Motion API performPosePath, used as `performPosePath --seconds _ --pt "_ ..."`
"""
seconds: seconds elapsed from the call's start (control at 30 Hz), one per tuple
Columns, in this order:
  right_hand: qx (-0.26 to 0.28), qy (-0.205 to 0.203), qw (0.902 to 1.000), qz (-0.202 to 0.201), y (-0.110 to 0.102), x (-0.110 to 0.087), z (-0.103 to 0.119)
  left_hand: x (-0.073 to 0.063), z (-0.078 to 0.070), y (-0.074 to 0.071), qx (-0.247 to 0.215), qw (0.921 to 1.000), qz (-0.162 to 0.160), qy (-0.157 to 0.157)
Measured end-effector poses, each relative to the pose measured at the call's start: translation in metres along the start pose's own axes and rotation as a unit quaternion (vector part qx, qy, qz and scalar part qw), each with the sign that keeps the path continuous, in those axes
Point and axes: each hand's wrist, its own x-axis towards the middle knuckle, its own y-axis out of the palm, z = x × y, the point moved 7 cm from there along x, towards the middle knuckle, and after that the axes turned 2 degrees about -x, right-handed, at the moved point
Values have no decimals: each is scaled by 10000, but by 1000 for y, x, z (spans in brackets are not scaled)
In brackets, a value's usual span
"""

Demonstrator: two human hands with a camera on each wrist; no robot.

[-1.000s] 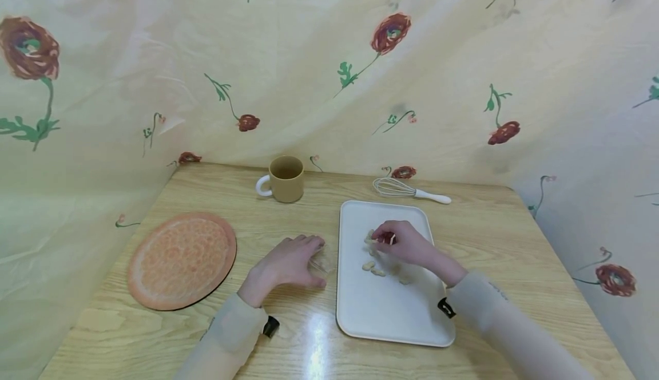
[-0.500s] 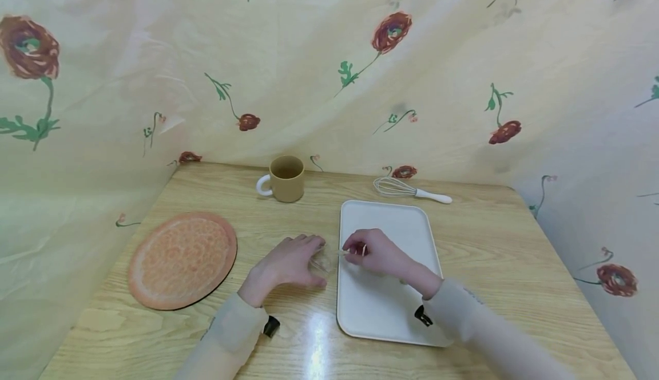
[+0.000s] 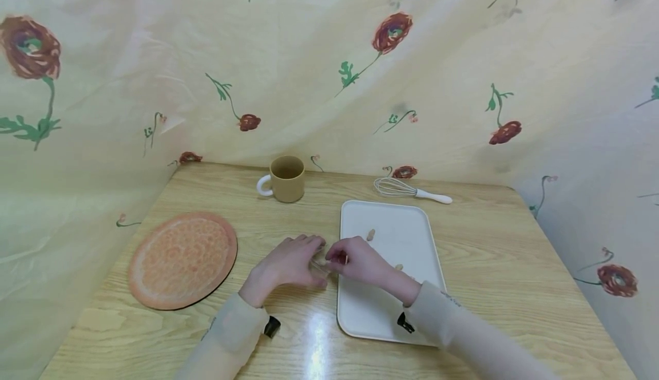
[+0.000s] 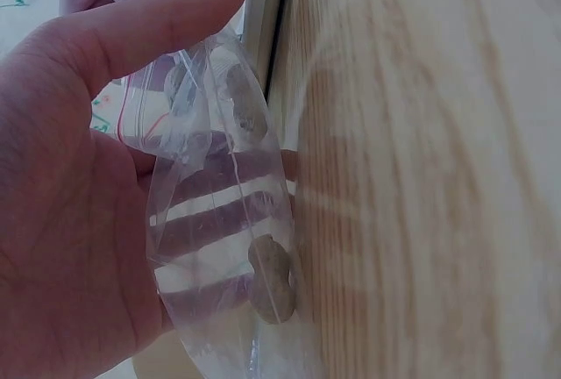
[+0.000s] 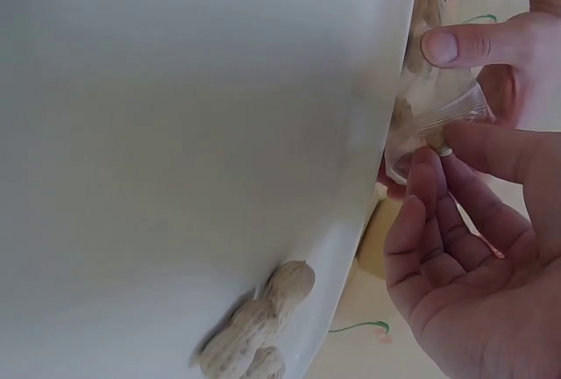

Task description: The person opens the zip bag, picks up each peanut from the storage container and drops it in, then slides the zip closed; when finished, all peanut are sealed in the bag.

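Observation:
My left hand (image 3: 290, 262) holds a clear zip bag (image 4: 206, 247) beside the tray, thumb on one side and fingers round the other. Inside the bag lie peanuts, one (image 4: 272, 282) low down and another (image 4: 245, 103) higher up. At the bag's mouth, my right hand (image 3: 360, 261) pinches a peanut (image 5: 436, 139) between thumb and fingertips. More peanuts lie on the white tray (image 3: 383, 311): one (image 3: 370, 235) toward the far end and others near the right forearm, partly hidden by it. The right wrist view shows peanuts (image 5: 241, 339) close together on the tray.
A tan mug (image 3: 286, 179) with a white handle stands at the back. Behind the tray lies a white whisk (image 3: 412, 190). To the left is a round orange-brown mat (image 3: 182, 260). A floral curtain (image 3: 309, 71) hangs behind the wooden table (image 3: 489, 242).
My right hand has moved left from the middle of the tray to the bag's mouth, carrying a peanut. Fewer peanuts show on the tray. The left hand has stayed in place.

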Motion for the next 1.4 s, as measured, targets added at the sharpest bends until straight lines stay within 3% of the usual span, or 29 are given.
performPosePath --seconds 0.87,1.17,1.4 --pt "102 -45 9999 -34 -3 -2 0 1 1 0 11 9999 45 -96" --pt "93 74 9999 105 -21 -12 -12 1 2 2 35 9998 100 -154" --pt "81 105 9998 -121 -51 -27 -28 1 2 2 -21 9998 117 -177"
